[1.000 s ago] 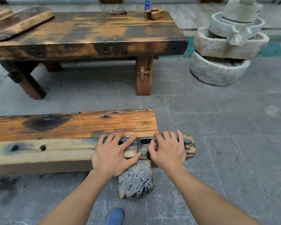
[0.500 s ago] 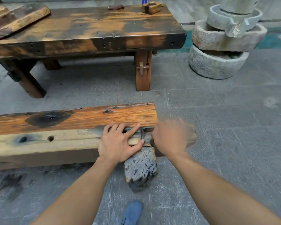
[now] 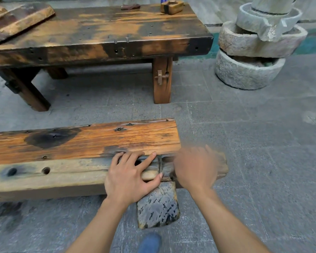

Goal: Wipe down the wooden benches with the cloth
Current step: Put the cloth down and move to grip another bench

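**Near bench** (image 3: 80, 141): low, lying left to right across the lower half of the view. The top is two lengths side by side: an orange plank with a dark burn patch on the far side, and a pale grey beam with round holes on the near side. The plank's right end is cut square. The beam runs on past that end to a worn, rounded tip.

**Leg** (image 3: 157, 207): a charred, cracked block, splayed out from under the beam toward the viewer.

**Left hand** (image 3: 130, 178): flat on the beam, fingers spread and straight. The fingertips reach the seam with the plank, and the thumb points right along the beam's near edge.

**Right hand** (image 3: 195, 168): over the beam's projecting right end, just beside the left hand. It is smeared by blur, so I cannot tell whether it is spread or curled.

**Far bench** (image 3: 98, 50): taller and dark-stained, parallel to the near one. Its tabletop (image 3: 98, 26) carries a slanted plank (image 3: 20, 19) at the left, and at the back edge a small wooden block (image 3: 171, 6) and a dark scrap (image 3: 130, 6) too small to tell.

**Floor** (image 3: 254, 152): grey tiles. An open strip runs between the benches, and there is wide bare room to the right of the near bench's end.

**Stacked stone basins** (image 3: 248, 70): upper right, well apart from the hands.

**Blue shoe** (image 3: 150, 242): bottom edge, near the leg's foot.
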The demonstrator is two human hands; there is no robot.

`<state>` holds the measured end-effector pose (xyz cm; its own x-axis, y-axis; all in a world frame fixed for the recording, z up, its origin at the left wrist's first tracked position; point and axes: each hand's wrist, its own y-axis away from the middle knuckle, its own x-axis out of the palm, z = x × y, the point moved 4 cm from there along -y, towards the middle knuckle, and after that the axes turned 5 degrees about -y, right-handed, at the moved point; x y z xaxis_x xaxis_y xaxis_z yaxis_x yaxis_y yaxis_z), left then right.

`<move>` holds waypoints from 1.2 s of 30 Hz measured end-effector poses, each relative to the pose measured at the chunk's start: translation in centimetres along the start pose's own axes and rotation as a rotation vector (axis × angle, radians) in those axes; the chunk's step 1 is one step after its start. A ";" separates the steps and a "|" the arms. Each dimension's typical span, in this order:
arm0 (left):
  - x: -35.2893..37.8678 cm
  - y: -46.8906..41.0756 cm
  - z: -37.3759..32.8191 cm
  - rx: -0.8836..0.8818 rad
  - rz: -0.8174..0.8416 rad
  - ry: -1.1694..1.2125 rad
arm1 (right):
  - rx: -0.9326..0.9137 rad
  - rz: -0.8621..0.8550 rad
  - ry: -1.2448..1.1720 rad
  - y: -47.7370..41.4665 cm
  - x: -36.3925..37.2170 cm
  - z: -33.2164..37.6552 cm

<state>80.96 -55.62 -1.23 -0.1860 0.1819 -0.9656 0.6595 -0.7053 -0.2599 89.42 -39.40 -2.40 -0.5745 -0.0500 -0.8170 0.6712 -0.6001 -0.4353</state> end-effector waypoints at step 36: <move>1.9 -6.2 1.6 -0.092 0.231 0.002 | 0.012 0.230 0.114 -6.3 2.9 0.9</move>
<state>75.34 -51.96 -1.42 -0.0217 0.0244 -0.9995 0.7481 -0.6628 -0.0325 83.12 -36.48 -1.69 -0.3503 -0.0965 -0.9316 0.7724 -0.5924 -0.2291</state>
